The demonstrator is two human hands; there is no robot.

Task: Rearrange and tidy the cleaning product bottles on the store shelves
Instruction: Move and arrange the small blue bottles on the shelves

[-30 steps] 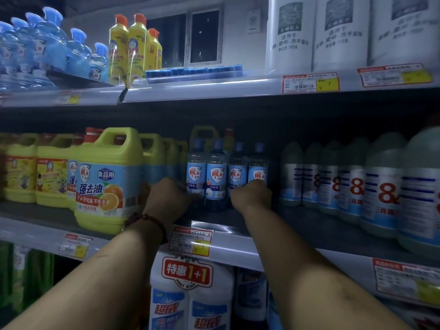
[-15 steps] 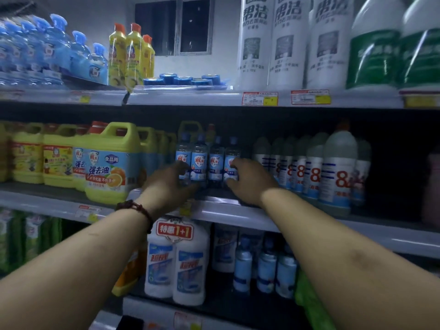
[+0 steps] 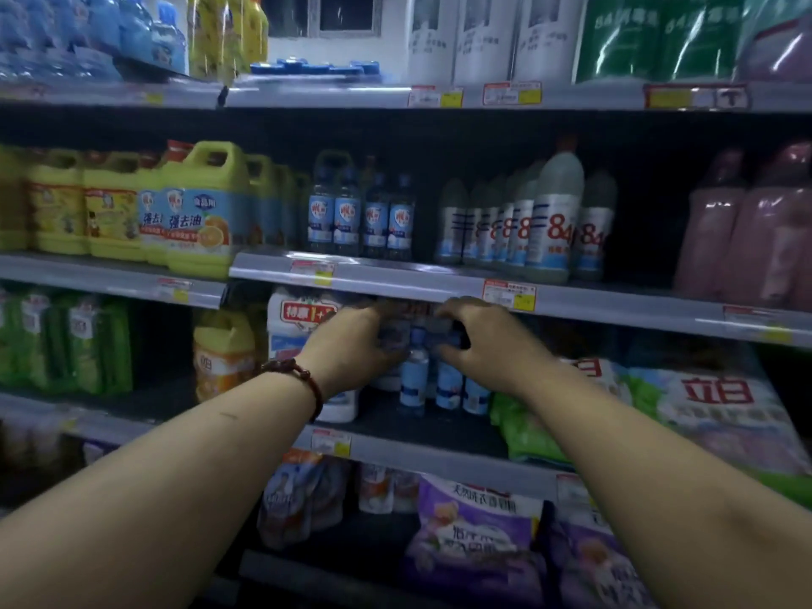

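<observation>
Dropped one shelf lower, both hands' fingers (image 3: 454, 325) curl around small blue-capped, blue-labelled bottles (image 3: 414, 375), blurred.

Left hand (image 3: 351, 349) and right hand (image 3: 487, 345) cover the tops of the small bottles (image 3: 448, 384), so any grip cannot be told. Motion blur smears the blue bottles (image 3: 88, 33) at far upper left. The pink bottles (image 3: 764, 230) are cut off by the right edge.
</observation>
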